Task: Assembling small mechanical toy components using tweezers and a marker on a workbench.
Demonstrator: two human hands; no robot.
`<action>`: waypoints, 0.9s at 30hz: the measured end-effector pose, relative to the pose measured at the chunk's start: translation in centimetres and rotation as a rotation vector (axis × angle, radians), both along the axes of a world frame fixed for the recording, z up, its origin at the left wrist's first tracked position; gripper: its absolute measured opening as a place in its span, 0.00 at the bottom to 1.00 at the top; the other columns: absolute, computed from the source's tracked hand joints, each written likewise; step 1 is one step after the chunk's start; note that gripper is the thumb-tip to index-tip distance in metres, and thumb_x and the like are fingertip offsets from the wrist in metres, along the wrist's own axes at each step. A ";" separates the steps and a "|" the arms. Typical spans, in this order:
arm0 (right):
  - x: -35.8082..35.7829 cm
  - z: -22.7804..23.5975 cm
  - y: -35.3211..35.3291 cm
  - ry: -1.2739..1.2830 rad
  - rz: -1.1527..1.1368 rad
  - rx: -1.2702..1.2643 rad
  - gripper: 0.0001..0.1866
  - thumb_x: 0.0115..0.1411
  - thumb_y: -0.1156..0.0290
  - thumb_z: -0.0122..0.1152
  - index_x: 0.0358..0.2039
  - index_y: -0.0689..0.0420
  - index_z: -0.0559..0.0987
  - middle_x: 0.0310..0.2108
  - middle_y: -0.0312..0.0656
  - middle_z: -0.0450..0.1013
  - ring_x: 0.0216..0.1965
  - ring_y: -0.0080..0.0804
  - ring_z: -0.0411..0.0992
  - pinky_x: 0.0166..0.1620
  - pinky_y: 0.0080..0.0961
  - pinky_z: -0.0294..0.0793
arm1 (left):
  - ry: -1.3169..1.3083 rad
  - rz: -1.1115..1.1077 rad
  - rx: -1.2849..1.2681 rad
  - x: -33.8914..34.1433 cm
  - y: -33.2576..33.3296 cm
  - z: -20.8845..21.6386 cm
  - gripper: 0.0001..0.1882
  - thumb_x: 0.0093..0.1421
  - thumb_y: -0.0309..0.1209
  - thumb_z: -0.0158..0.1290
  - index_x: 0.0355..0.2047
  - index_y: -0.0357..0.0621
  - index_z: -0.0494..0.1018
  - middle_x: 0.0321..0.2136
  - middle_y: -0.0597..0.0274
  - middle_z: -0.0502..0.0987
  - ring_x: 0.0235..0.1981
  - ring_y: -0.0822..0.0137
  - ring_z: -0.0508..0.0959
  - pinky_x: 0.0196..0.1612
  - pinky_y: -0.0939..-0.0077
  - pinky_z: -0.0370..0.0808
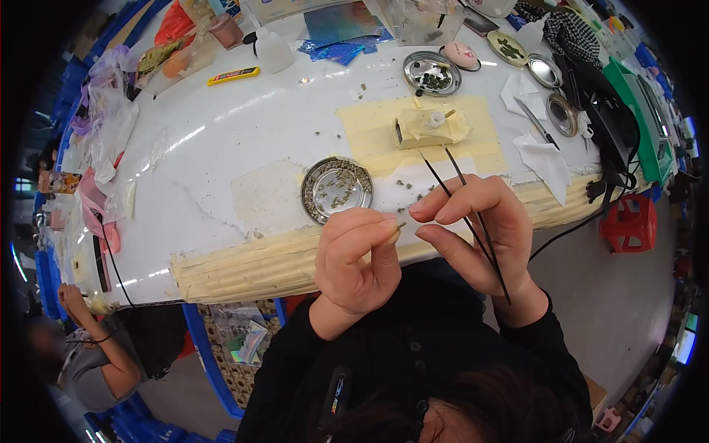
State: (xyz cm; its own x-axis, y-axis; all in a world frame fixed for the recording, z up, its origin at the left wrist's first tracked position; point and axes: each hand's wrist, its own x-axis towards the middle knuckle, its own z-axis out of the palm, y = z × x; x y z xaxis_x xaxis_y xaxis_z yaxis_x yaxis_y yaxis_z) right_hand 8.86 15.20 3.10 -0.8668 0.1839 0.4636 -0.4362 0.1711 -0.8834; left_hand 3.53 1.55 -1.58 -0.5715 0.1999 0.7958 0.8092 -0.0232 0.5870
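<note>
My left hand [358, 258] is closed in a pinch, with a tiny greenish-brown piece [400, 226] showing at its fingertips. Black tweezers [500, 276] lie across my right hand [491, 232], held among its fingers with their tips pointing away from me. The right thumb and forefinger are spread a little, close to the pinched piece. Just beyond my left hand stands a round metal dish [304, 198] holding many small greyish pieces. A few similar bits [400, 182] lie loose on white paper behind my fingers.
A tape-covered block [425, 129] stands beyond the tweezers. Farther back is a metal dish [406, 71] of dark green pieces. A white bottle [275, 52] and yellow box [233, 76] stand far left. Tissues [543, 164] lie right. Another person's hand [72, 301] shows at left.
</note>
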 end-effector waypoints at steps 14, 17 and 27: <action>-0.7 0.4 0.0 0.121 -0.046 0.181 0.11 0.43 0.84 0.64 0.27 0.58 0.74 0.26 0.39 0.74 0.26 0.29 0.72 0.29 0.19 0.70 | -0.287 -0.087 0.182 0.4 0.4 0.5 0.04 0.52 0.17 0.51 0.29 0.35 0.70 0.24 0.56 0.75 0.25 0.66 0.74 0.28 0.80 0.69; -0.8 0.2 0.1 0.151 -0.054 0.193 0.11 0.42 0.84 0.64 0.27 0.58 0.73 0.25 0.39 0.73 0.25 0.29 0.72 0.29 0.19 0.70 | -0.291 -0.091 0.169 0.5 0.3 0.5 0.04 0.52 0.17 0.51 0.29 0.36 0.70 0.24 0.56 0.75 0.25 0.66 0.74 0.28 0.80 0.69; -1.0 0.1 0.4 0.203 -0.038 0.267 0.13 0.40 0.86 0.63 0.27 0.58 0.73 0.25 0.39 0.73 0.24 0.30 0.70 0.27 0.19 0.69 | -0.305 -0.107 0.181 0.6 0.4 0.4 0.04 0.52 0.18 0.52 0.29 0.36 0.70 0.24 0.56 0.75 0.25 0.66 0.74 0.29 0.80 0.69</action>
State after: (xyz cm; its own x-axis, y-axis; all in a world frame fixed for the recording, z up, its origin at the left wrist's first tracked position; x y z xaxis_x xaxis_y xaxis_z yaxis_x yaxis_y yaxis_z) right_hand 7.85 15.60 3.21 -0.7469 0.0635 0.6619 -0.5872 0.4041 -0.7013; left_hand 4.09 1.97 -1.19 -0.7716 0.1430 0.6199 0.5847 -0.2243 0.7796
